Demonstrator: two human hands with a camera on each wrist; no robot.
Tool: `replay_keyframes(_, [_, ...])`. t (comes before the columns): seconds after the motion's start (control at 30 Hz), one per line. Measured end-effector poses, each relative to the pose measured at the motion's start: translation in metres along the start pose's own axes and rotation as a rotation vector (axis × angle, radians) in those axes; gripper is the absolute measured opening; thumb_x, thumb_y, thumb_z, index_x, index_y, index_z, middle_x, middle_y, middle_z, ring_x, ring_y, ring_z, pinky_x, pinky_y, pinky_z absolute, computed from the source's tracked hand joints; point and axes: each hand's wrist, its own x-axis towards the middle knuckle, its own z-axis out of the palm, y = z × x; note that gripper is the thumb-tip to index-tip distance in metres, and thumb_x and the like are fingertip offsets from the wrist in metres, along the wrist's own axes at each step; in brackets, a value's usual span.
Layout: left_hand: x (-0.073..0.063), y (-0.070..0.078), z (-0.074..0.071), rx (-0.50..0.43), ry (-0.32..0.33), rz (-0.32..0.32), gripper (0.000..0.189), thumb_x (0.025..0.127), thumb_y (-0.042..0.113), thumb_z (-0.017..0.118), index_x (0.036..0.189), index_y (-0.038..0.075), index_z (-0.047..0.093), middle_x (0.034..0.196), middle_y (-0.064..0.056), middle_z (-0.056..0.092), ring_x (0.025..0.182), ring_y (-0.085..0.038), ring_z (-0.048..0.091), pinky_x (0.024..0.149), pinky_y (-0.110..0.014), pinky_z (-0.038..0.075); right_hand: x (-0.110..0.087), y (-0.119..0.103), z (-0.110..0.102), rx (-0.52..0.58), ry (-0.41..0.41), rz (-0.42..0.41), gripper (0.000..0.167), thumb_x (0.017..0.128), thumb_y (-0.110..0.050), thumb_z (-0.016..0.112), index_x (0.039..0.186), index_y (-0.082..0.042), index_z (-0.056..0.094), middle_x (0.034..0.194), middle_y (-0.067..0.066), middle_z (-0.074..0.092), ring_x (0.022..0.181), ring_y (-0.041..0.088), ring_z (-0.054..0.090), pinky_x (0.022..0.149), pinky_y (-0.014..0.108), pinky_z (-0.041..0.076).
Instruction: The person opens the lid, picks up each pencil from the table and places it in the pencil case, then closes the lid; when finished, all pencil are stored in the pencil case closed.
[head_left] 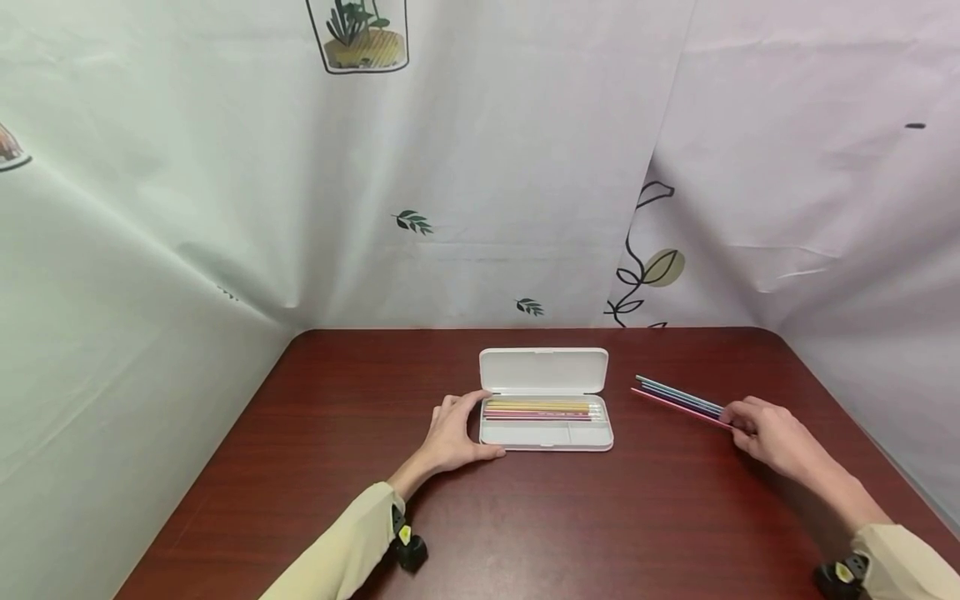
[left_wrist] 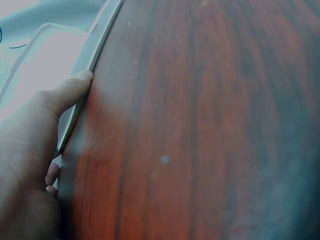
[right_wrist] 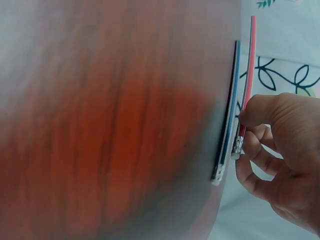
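Observation:
An open white pencil case (head_left: 525, 433) lies on the table, its lid tipped back. Inside, yellow and pinkish-red pencils (head_left: 536, 410) fill the rear compartment. My left hand (head_left: 450, 437) holds the case at its left end, thumb (left_wrist: 75, 90) along the front edge and index finger at the back corner. To the right, my right hand (head_left: 776, 433) pinches a pink pencil (right_wrist: 250, 65) near its eraser end between thumb and fingers. In the right wrist view this pencil stands above the tabletop. Several blue and dark pencils (right_wrist: 230, 105) lie beside it on the table.
The dark reddish-brown wooden table (head_left: 555, 525) has rounded far corners. A pale fabric backdrop (head_left: 487, 167) with printed leaves and jars hangs behind it and down both sides. The case's raised lid (head_left: 543, 370) stands along its back edge.

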Motion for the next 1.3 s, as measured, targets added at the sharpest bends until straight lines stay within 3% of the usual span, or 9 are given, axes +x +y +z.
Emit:
replay_keyframes(0.6, [0.0,-0.001,0.0,-0.004,-0.001,0.0,0.09,0.064,0.043,0.092,0.141,0.014,0.053,0.123,-0.002,0.061,0.107,-0.023,0.045,0.09,-0.044,0.032,0.021,-0.03,0.003,0.027,0.031,-0.094,0.035,0.062,0.011,0.077,0.084,-0.015,0.068,0.079,-0.012,0.052,0.066,0.002,0.044,0.054,0.027,0.039])
replay_keyframes(0.83, [0.0,-0.001,0.001,-0.005,0.001,0.002,0.09,0.065,0.043,0.092,0.141,0.014,0.053,0.124,-0.003,0.061,0.108,-0.023,0.045,0.091,-0.045,0.031,0.03,-0.043,0.009,0.054,0.0,-0.102,0.032,0.067,0.01,0.076,0.086,-0.015,0.069,0.08,-0.011,0.053,0.067,0.003,0.045,0.055,0.027,0.04])
replay_keyframes(1.1, [0.0,-0.001,-0.001,-0.012,-0.003,0.0,0.09,0.065,0.043,0.092,0.141,0.014,0.053,0.125,-0.003,0.06,0.107,-0.023,0.045,0.091,-0.045,0.031,0.047,-0.059,0.017,0.081,-0.002,-0.142,0.034,0.065,0.009,0.077,0.086,-0.017,0.07,0.079,-0.012,0.052,0.068,0.004,0.048,0.056,0.029,0.041])
replay_keyframes(1.3, [-0.001,-0.001,0.0,-0.011,-0.003,-0.004,0.09,0.066,0.043,0.091,0.142,0.015,0.053,0.126,-0.002,0.06,0.107,-0.023,0.045,0.09,-0.044,0.031,0.061,-0.075,0.021,0.084,-0.061,-0.156,0.03,0.07,0.009,0.076,0.088,-0.015,0.07,0.084,-0.01,0.055,0.071,0.007,0.052,0.061,0.032,0.046])
